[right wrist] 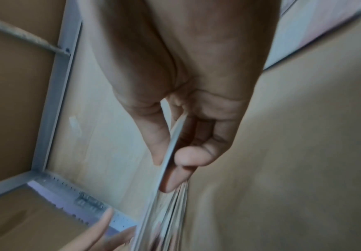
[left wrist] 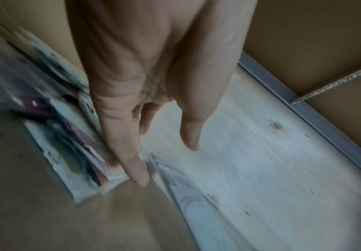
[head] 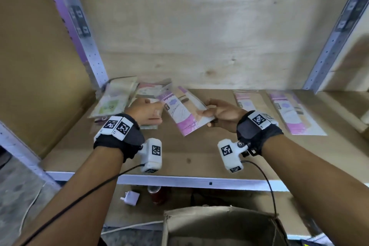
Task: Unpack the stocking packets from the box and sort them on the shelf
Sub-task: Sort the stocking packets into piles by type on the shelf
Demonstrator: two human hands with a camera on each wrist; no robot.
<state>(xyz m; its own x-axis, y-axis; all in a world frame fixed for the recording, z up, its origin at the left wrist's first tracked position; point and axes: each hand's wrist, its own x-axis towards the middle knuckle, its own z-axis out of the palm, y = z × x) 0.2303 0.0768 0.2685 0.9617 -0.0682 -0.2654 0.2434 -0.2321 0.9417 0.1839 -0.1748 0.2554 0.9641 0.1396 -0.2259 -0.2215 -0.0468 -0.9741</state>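
My right hand (head: 207,110) pinches a small stack of pink-and-white stocking packets (head: 183,114) by its right edge, thumb on top, just above the shelf board (head: 199,152). In the right wrist view the hand (right wrist: 164,173) grips the fanned packets (right wrist: 166,212) edge-on. My left hand (head: 153,104) reaches to the stack's left edge with its fingers (left wrist: 136,166) straight; whether it touches is unclear. Left of it lies a pile of green and pink packets (head: 113,100), also in the left wrist view (left wrist: 68,152). The open cardboard box (head: 219,225) stands below.
Two pink packets (head: 247,100) (head: 293,114) lie flat on the shelf's right side. Perforated metal uprights (head: 79,32) (head: 339,32) frame the bay; plywood closes the back. A white plug (head: 130,197) and a red can (head: 156,195) sit on the lower level.
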